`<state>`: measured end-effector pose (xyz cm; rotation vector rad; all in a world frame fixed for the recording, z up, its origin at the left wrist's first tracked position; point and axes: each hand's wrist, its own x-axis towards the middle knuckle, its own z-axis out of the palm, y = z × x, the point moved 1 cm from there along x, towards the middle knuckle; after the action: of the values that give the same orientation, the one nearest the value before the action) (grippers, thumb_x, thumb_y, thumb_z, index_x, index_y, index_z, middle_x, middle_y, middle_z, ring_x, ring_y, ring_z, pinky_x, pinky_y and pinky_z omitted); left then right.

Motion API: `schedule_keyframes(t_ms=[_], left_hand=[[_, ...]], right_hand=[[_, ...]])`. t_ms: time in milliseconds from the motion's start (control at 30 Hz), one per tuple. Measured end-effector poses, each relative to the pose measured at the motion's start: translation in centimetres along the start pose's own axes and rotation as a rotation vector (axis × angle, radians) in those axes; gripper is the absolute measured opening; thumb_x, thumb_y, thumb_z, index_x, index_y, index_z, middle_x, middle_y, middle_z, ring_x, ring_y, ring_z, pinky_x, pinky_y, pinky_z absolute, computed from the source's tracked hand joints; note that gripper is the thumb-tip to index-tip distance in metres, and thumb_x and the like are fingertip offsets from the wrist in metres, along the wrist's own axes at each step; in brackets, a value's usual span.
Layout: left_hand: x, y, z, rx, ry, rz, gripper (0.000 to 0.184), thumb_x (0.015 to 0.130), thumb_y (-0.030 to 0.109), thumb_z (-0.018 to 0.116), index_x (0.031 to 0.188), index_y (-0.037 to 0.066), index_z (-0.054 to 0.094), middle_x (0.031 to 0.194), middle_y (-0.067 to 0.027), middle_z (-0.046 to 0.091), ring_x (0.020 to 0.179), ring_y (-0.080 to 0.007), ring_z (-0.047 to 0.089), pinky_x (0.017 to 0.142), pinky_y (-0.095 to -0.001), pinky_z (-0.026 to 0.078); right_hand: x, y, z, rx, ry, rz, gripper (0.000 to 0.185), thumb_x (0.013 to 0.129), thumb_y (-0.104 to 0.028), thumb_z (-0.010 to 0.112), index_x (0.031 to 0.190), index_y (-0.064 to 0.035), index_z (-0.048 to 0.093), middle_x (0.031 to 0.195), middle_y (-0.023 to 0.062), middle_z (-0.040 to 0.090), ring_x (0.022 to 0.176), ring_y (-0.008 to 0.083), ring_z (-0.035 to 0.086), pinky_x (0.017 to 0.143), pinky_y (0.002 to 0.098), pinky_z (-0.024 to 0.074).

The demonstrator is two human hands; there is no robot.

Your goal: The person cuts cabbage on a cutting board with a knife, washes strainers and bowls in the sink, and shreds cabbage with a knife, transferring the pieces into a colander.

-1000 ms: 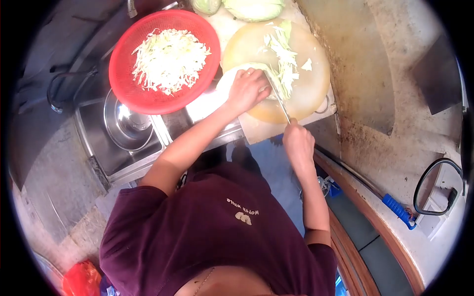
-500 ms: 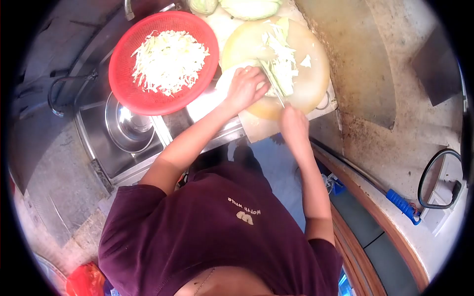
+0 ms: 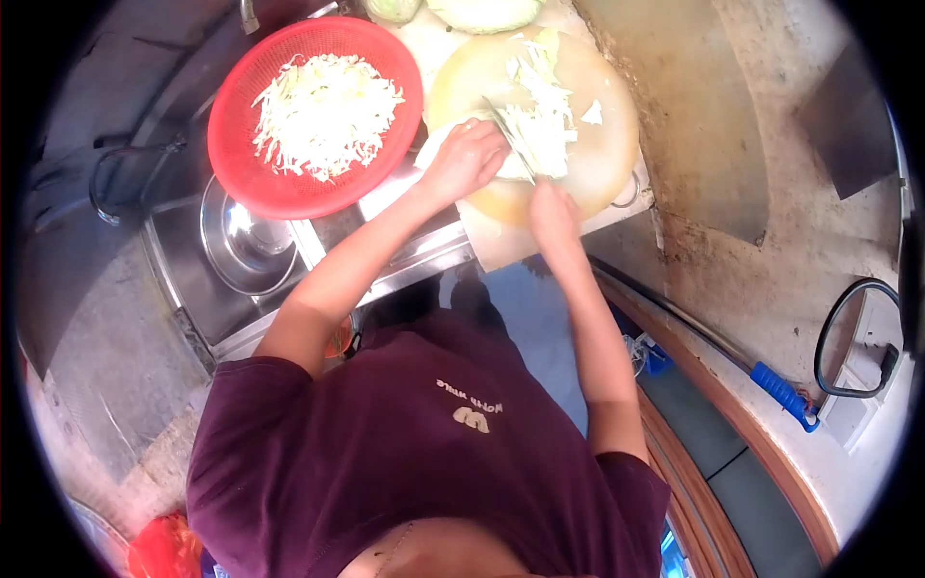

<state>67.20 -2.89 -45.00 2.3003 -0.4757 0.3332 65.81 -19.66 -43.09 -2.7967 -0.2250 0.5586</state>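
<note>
On the round cutting board (image 3: pixel 602 87), my left hand (image 3: pixel 467 161) presses a pale cabbage piece with curled fingers, near the board's left edge. The cabbage lies mostly hidden beneath that hand. My right hand (image 3: pixel 554 214) grips the handle of a knife (image 3: pixel 513 140), whose blade points up and left beside my left fingertips. Cut cabbage strips (image 3: pixel 542 116) lie just right of the blade. A red colander (image 3: pixel 229 125) to the left holds a heap of shredded cabbage (image 3: pixel 328 114).
Whole cabbages (image 3: pixel 485 12) sit behind the board. A metal bowl (image 3: pixel 246 241) stands in the sink at the left. A blue-handled pole (image 3: pixel 785 395) and a black loop (image 3: pixel 819 361) are at the right.
The knife and my right hand have moved up and left. My left hand has shifted slightly left, and more cut cabbage lies right of the blade.
</note>
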Motion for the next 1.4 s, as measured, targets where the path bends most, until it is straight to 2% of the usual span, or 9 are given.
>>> schedule_keyframes(t_ms=[133,233,333,567,700,800,1100,1300,1400], left_hand=[[-0.2,0.6,-1.1,0.077,-0.118,-0.037,0.016,0.077,0.014,0.061,0.091,0.008,0.062,0.089,-0.0076,0.057,0.087,-0.0258,0.051,0.078,-0.0369,0.041],[-0.9,0.4,-2.0,0.119,-0.056,-0.022,0.016,0.077,0.017,0.061,0.091,0.010,0.062,0.092,-0.0052,0.056,0.091,-0.0247,0.049,0.079,-0.0371,0.039],[-0.7,0.1,0.3,0.114,0.022,-0.024,0.017,0.077,0.020,0.061,0.092,0.011,0.062,0.096,-0.0037,0.056,0.094,-0.0235,0.048,0.080,-0.0381,0.039],[0.7,1.2,0.9,0.083,0.060,-0.051,0.010,0.076,0.015,0.060,0.083,0.009,0.063,0.084,-0.0078,0.055,0.084,-0.0263,0.051,0.075,-0.0374,0.041],[1.0,0.8,0.9,0.069,-0.010,-0.079,0.014,0.077,0.016,0.061,0.089,0.008,0.063,0.089,-0.0082,0.056,0.086,-0.0268,0.051,0.077,-0.0366,0.040],[0.8,0.8,1.1,0.020,0.069,-0.055,0.014,0.078,0.016,0.061,0.089,0.008,0.063,0.087,-0.0080,0.056,0.085,-0.0266,0.051,0.078,-0.0359,0.040],[0.3,0.5,1.0,0.022,0.061,-0.061,0.017,0.077,0.017,0.062,0.090,0.007,0.061,0.090,-0.0102,0.054,0.087,-0.0286,0.049,0.078,-0.0370,0.039],[0.9,0.2,1.3,0.035,0.083,-0.065,0.015,0.076,0.016,0.063,0.088,0.008,0.061,0.089,-0.0084,0.055,0.087,-0.0271,0.050,0.077,-0.0356,0.039],[-0.3,0.9,1.3,0.016,0.076,-0.092,0.013,0.075,0.016,0.064,0.086,0.008,0.062,0.089,-0.0079,0.055,0.087,-0.0262,0.050,0.077,-0.0353,0.039]], right_hand=[[1.5,-0.5,-0.8,-0.002,-0.017,-0.011,0.020,0.081,-0.014,0.048,0.086,0.0017,0.060,0.082,0.0250,0.061,0.082,0.0394,0.060,0.074,0.0460,0.0480],[2.6,1.1,-2.1,0.100,-0.083,0.033,0.024,0.081,-0.019,0.053,0.086,0.0032,0.059,0.084,0.0253,0.060,0.085,0.0404,0.059,0.075,0.0459,0.0460],[2.2,1.7,-3.6,0.070,0.002,0.008,0.020,0.080,-0.016,0.051,0.081,0.0017,0.060,0.081,0.0263,0.061,0.080,0.0395,0.060,0.073,0.0474,0.0472],[-4.2,0.5,-6.9,-0.180,-0.020,-0.041,0.018,0.082,-0.008,0.044,0.077,0.0020,0.058,0.074,0.0233,0.062,0.073,0.0388,0.062,0.068,0.0465,0.0486],[0.2,2.3,-2.5,-0.137,0.000,-0.109,0.016,0.079,-0.005,0.045,0.076,0.0015,0.060,0.074,0.0234,0.062,0.072,0.0376,0.062,0.067,0.0462,0.0490],[3.0,1.8,-1.5,-0.071,0.048,-0.079,0.020,0.080,-0.010,0.046,0.079,0.0018,0.061,0.077,0.0276,0.060,0.078,0.0409,0.060,0.070,0.0486,0.0468],[-3.7,0.1,-6.5,-0.086,-0.050,-0.009,0.018,0.080,-0.008,0.047,0.075,0.0020,0.060,0.077,0.0252,0.061,0.077,0.0382,0.062,0.069,0.0471,0.0478],[3.3,0.5,-1.4,-0.114,0.088,-0.101,0.019,0.079,-0.007,0.046,0.079,0.0030,0.062,0.077,0.0265,0.061,0.076,0.0394,0.061,0.069,0.0468,0.0480],[2.2,2.1,-3.7,-0.032,-0.039,-0.078,0.019,0.078,-0.007,0.046,0.082,0.0029,0.062,0.075,0.0269,0.060,0.076,0.0397,0.061,0.070,0.0473,0.0478]])
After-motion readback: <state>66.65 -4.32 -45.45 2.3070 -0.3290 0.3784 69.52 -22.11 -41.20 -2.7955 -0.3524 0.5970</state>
